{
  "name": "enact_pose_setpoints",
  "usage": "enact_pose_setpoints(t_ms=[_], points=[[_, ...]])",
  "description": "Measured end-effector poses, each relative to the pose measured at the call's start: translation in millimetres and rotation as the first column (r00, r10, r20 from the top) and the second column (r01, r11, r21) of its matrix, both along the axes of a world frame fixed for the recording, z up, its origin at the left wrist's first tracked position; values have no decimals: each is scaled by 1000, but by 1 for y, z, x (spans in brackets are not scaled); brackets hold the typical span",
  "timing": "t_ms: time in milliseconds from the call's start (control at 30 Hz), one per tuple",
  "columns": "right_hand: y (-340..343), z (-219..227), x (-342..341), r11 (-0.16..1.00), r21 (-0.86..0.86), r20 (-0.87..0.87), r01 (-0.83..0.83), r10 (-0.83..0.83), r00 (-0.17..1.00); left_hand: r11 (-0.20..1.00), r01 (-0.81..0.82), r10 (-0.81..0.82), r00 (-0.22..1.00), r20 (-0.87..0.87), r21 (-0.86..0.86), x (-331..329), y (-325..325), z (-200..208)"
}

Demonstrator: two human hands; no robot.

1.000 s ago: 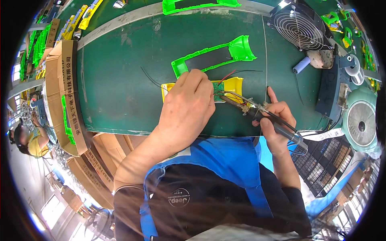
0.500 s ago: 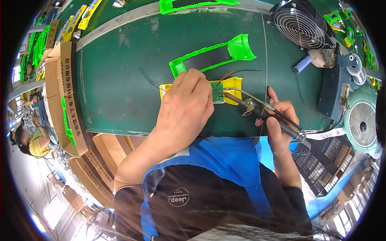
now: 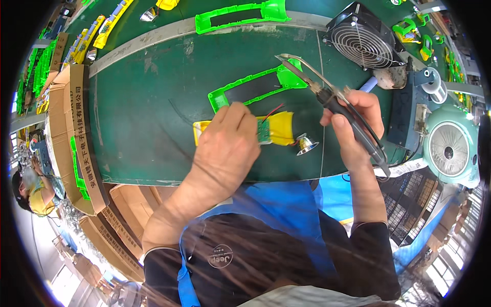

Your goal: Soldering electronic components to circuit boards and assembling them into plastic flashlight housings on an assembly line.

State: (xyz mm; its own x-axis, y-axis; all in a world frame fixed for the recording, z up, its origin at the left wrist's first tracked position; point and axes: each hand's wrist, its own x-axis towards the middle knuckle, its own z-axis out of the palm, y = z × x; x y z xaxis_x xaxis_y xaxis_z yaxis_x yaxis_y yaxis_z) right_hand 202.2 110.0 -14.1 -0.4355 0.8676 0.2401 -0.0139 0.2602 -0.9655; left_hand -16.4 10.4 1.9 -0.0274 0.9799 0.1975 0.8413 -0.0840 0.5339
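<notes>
My right hand (image 3: pixel 362 123) is wrapped around a dark-handled soldering iron (image 3: pixel 340 107) with a thin feed tube along it, its tip raised over the end of a green plastic frame (image 3: pixel 292 78). Below that frame lies a yellow plastic housing (image 3: pixel 282 130) with a small green circuit board (image 3: pixel 264 131) in it and a red wire (image 3: pixel 273 112) rising from it. My left hand (image 3: pixel 227 146) covers the housing's middle, fingers bunched together; their tips and whatever they pinch are hidden. Beside the housing's right end rests a shiny reflector cup (image 3: pixel 306 145).
A black fan (image 3: pixel 364 43) stands at the back right, near a blue-grey box with a solder spool (image 3: pixel 434 89) and a round pale green fan (image 3: pixel 449 148). Another green frame (image 3: pixel 240 18) lies at the back. Cardboard boxes (image 3: pixel 82 128) line the left edge; a person (image 3: pixel 38 189) sits beyond.
My right hand has lifted the soldering iron away from the circuit board, up and toward the back. The reflector cup now shows clear beside the housing. My left hand stays over the housing.
</notes>
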Motion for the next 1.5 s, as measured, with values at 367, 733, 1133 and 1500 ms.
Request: enact_pose_setpoints(t_ms=[367,733,1133,1500], points=[[58,-26,-55,837,504,123,-214,176,977,936,336,-316,934,-165,109,17,54,-17],[19,-21,-37,895,403,120,-192,157,980,964,-53,226,681,696,-261,-41,20,0],[31,-6,-16,865,-485,-138,-131,73,988,966,255,-250,964,-90,47,-77,32,-7],[37,-5,-42,827,-548,154,-123,244,957,912,405,-404,869,-287,-57,-76,47,-15]])
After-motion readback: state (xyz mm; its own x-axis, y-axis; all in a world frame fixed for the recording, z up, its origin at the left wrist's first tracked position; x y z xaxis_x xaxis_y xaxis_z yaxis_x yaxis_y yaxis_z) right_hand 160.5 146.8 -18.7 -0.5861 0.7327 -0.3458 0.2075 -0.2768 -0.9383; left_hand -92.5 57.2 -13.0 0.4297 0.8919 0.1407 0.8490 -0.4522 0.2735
